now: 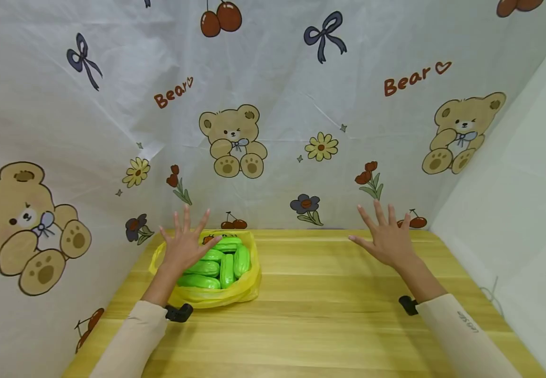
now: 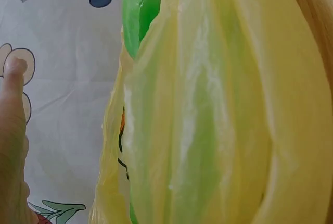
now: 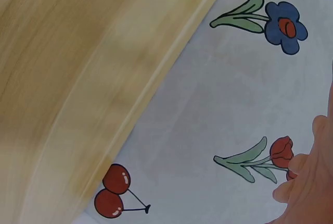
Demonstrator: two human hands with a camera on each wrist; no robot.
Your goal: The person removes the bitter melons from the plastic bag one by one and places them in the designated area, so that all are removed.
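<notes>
Both hands are held up over the table with fingers spread and nothing in them. In the head view my left hand (image 1: 184,249) overlaps the left part of a yellow plastic bag (image 1: 235,296). Several shiny green oblong packets (image 1: 227,270) lie in the bag's wide mouth. Up close in the left wrist view, the thin bag (image 2: 218,104) shows green through its folds, and one green packet (image 2: 140,10) pokes out at the top. My right hand (image 1: 388,241) is raised above the right side of the table, away from the bag; only its edge (image 3: 307,182) enters the right wrist view.
The light wooden table (image 1: 320,315) runs back to a white cloth (image 1: 282,94) printed with bears, bows, flowers and cherries. A plain white wall (image 1: 514,210) closes off the right side, with a thin cord (image 1: 492,296) near the table's right edge.
</notes>
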